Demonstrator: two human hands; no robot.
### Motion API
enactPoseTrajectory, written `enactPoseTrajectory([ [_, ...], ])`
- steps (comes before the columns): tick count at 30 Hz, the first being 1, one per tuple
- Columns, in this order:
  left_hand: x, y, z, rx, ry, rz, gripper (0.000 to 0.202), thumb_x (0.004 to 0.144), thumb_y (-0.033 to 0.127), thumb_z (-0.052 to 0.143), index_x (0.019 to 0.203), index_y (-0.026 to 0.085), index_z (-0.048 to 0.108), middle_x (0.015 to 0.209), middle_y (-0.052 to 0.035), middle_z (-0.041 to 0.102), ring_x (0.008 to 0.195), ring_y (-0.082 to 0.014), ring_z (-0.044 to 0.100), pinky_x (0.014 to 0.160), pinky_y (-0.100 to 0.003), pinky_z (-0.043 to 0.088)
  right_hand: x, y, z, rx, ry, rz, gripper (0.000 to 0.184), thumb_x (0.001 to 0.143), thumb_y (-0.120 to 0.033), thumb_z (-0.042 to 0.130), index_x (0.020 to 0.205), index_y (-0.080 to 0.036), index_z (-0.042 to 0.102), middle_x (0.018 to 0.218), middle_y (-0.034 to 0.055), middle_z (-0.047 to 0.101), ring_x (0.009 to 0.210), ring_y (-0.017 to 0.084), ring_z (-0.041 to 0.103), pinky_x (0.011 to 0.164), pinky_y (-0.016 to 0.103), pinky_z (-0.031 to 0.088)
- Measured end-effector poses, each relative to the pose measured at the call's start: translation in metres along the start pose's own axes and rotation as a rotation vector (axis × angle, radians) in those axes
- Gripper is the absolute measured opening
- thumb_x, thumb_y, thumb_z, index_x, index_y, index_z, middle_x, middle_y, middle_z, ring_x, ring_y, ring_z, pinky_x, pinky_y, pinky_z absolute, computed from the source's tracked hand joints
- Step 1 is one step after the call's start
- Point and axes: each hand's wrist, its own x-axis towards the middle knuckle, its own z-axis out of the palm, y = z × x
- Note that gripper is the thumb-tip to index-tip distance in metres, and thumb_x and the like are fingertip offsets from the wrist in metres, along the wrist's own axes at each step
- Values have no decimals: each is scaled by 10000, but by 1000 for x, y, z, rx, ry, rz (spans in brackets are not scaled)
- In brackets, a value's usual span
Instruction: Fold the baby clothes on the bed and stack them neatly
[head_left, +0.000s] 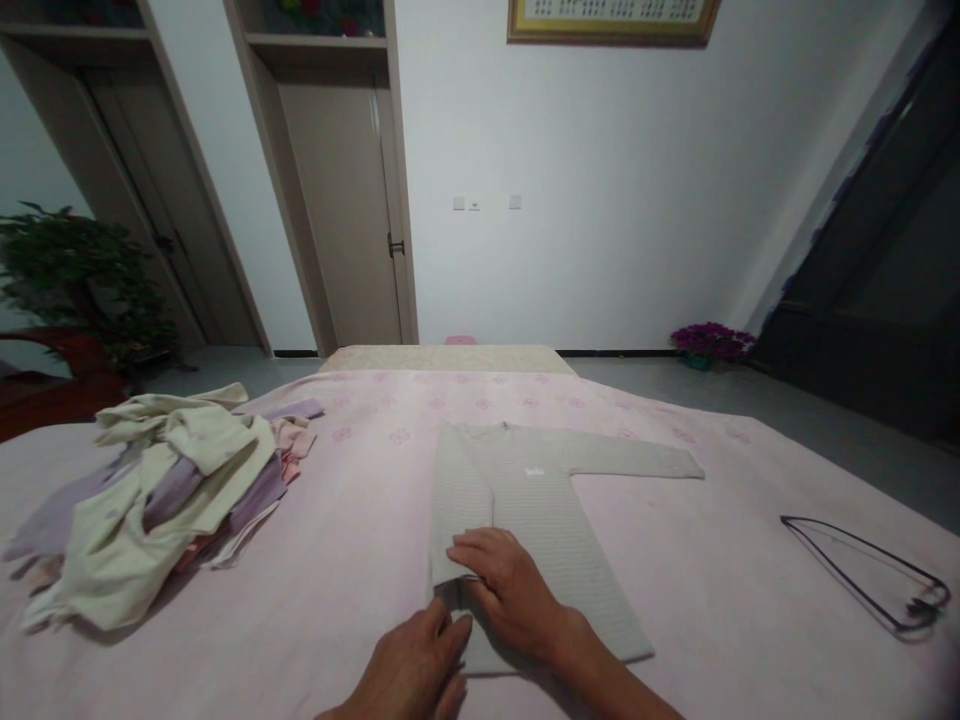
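A pale grey-green, finely ribbed long-sleeved shirt (544,530) lies flat on the pink cover. Its left side and sleeve are folded inward over the body, while the other sleeve stretches out to the right. My right hand (514,590) grips the cuff end of the folded sleeve, fingers on top and thumb beneath. Close beside it, my left hand (416,660) is closed at the shirt's left edge, with the cloth between thumb and fingers. A small white print shows on the chest.
A loose heap of cream, purple and pink clothes (180,480) lies at the left of the pink cover (360,500). To the right rests a thin black hanger-like wire loop (862,560). Beyond the far edge are a wall, doors and purple flowers (712,340).
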Motion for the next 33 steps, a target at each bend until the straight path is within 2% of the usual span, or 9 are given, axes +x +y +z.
enactPoseTrajectory([
  [5, -6, -8, -1, -73, 18, 71, 494, 742, 202, 600, 1230, 278, 629, 1167, -76, 636, 979, -233, 653, 845, -301, 536, -8, 5, 6, -16, -20, -29, 488, 767, -83, 538, 1217, -233, 651, 1287, 86, 645, 1203, 229, 544, 1068, 460, 395],
  [9, -3, -22, -18, -329, 159, 54, 249, 894, 292, 507, 1019, 275, 722, 995, -17, 717, 886, -179, 672, 811, -249, 509, -12, 9, 9, -39, 14, -2, 551, 705, -53, 510, 1218, -208, 640, 1282, 103, 639, 1213, 234, 529, 1078, 475, 388],
  [13, 31, -56, -43, -511, 453, -41, 311, 945, 363, 455, 1022, 222, 721, 1009, -29, 749, 942, -180, 682, 873, -257, 506, -10, 1, 6, -17, -15, -11, 559, 716, -60, 525, 1240, -219, 632, 1285, 81, 635, 1210, 219, 525, 1096, 442, 375],
  [16, 75, -87, -57, -395, 579, -60, 339, 943, 308, 429, 1114, 199, 700, 1151, -53, 729, 1057, -185, 670, 957, -281, 496, -10, -2, 7, -17, -33, -22, 553, 726, -59, 519, 1240, -225, 635, 1281, 74, 636, 1206, 214, 527, 1115, 442, 358],
  [20, 139, -115, -69, -129, 554, -36, 414, 969, 299, 379, 1285, 180, 619, 1345, -79, 637, 1242, -190, 587, 1095, -317, 416, -13, 4, 9, -48, -9, -4, 563, 700, -36, 483, 1210, -211, 644, 1264, 92, 645, 1201, 220, 536, 1105, 461, 375],
  [24, 187, -126, -79, -33, 454, 2, 487, 975, 356, 416, 1401, 143, 516, 1521, -115, 457, 1424, -206, 396, 1184, -332, 296, -14, 7, 6, -61, -32, -16, 577, 705, -46, 478, 1242, -204, 620, 1296, 99, 632, 1243, 227, 519, 1131, 477, 351],
  [27, 209, -129, -79, 36, 381, -16, 543, 994, 382, 376, 1451, 97, 443, 1560, -166, 379, 1457, -227, 335, 1187, -344, 273, -12, 4, 0, -70, -81, -23, 571, 756, -78, 494, 1299, -230, 582, 1344, 83, 607, 1283, 232, 494, 1159, 478, 315],
  [30, 220, -133, -72, 85, 315, -87, 601, 1005, 435, 318, 1497, 94, 367, 1580, -204, 315, 1458, -298, 324, 1157, -451, 299, -10, 1, -5, -74, -135, -53, 514, 831, -133, 508, 1329, -253, 554, 1373, 68, 591, 1300, 237, 484, 1167, 471, 304],
  [33, 225, -139, -65, 120, 272, -154, 644, 1000, 497, 278, 1543, 152, 285, 1620, -186, 207, 1478, -350, 257, 1135, -553, 276, -9, -2, -8, -74, -183, -76, 450, 897, -184, 493, 1338, -258, 540, 1377, 65, 589, 1300, 236, 489, 1169, 469, 297],
])
